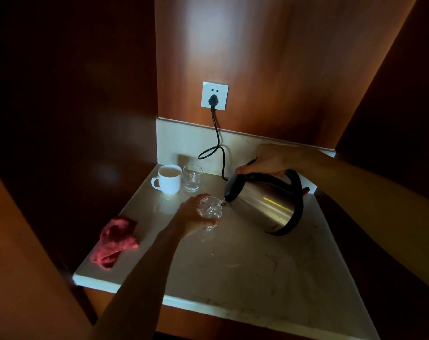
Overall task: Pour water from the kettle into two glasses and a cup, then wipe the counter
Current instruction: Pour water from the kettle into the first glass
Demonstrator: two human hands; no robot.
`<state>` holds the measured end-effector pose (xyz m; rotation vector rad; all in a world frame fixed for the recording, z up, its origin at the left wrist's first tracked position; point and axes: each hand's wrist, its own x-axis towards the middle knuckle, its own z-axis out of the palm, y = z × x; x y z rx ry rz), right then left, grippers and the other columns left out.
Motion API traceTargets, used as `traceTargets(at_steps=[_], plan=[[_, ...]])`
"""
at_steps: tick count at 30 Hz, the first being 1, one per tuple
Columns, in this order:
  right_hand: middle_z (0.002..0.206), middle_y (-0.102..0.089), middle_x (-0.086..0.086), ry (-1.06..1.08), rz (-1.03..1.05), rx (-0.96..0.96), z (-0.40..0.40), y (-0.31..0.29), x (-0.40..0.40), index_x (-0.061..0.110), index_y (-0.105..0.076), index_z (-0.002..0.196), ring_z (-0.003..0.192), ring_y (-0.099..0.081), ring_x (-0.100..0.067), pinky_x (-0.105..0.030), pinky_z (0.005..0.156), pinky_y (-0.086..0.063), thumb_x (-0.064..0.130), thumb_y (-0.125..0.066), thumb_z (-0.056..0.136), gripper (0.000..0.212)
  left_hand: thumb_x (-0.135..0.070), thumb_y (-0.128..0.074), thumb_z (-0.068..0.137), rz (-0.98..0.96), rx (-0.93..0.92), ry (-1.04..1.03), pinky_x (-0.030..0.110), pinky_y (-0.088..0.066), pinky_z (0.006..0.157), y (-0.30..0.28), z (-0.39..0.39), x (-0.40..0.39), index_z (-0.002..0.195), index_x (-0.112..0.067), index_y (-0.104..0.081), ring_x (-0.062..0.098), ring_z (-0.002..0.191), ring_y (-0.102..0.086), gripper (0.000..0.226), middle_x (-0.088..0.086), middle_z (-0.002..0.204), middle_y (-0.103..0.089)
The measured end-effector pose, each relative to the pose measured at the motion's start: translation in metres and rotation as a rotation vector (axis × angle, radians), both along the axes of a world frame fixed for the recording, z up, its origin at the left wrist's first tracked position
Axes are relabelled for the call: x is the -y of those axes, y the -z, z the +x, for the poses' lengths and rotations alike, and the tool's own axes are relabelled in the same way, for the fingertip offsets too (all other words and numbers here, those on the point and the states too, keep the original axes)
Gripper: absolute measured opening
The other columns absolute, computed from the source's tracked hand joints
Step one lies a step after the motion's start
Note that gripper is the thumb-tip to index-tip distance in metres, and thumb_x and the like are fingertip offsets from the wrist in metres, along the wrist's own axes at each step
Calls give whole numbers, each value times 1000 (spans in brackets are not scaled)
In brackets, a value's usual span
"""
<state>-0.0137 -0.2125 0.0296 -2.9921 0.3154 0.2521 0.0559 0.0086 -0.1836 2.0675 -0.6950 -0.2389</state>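
A pale, veined stone counter (245,266) fills the foreground, a crumpled red cloth (115,241) at its left edge. Mid-counter, the left hand (191,217) wraps closed around a clear glass (209,212), tilted toward the spout. The right hand (272,159) grips the black handle of a brushed-steel kettle (265,204), tipped with its spout at the glass rim. Behind stand a white ceramic cup (168,179) and a second glass (192,177), just beside each other.
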Motion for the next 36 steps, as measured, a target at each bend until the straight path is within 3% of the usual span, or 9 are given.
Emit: traceTargets(at_steps=[4,19,26,30,36], plan=[[46,-57,-2,-5,-10,-6,0,-2,-2,15,-63,59,41,-52,-17,-30,58,-48,89,-59,72,75,-51,-90,50,20,28,-9,33,-54,91,-1,-1,1,126,-49,-51,9,109,-60,85,-12,119,-63],[47,-57,-5,-31,-46,-17,1,-7,-7,15,-59,57,40,-52,-18,-29,56,-48,88,-58,74,76,-45,-91,55,27,43,-12,22,-47,84,0,0,0,128,-43,-54,10,107,-60,81,-10,118,-64],[52,-60,-5,-50,-74,-22,2,-9,-7,14,-65,65,44,-55,-18,-27,53,-45,92,-55,71,79,-48,-89,53,43,9,-13,23,-46,83,-1,-1,1,129,-46,-51,10,109,-58,85,-11,117,-63],[63,-70,-16,-54,-98,-27,4,-8,-8,12,-69,69,48,-58,-18,-26,54,-45,96,-52,67,86,-57,-85,49,66,19,-16,32,-50,93,0,0,1,131,-50,-47,12,113,-56,91,-10,123,-61],[54,-62,-8,-43,-96,-29,0,-9,-10,12,-65,65,45,-56,-18,-26,55,-47,92,-53,73,82,-60,-85,47,68,27,-5,39,-52,98,-2,0,1,132,-49,-45,14,115,-58,94,-9,128,-61]])
